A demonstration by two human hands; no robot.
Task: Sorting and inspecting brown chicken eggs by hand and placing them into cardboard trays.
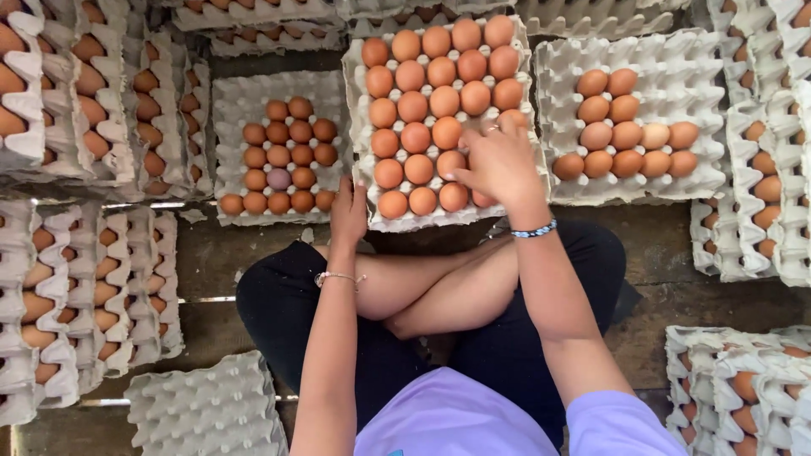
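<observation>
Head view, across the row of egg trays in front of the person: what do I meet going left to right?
Stacked trays on edge → partly filled tray with one pale egg → left hand on the near edge of the middle tray → right hand over its eggs → partly filled tray → stacked trays.

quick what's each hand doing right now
left hand: open, fingers resting on the near edge of the middle egg tray, holding nothing
right hand: fingers spread over the eggs; grip cannot be told
</observation>
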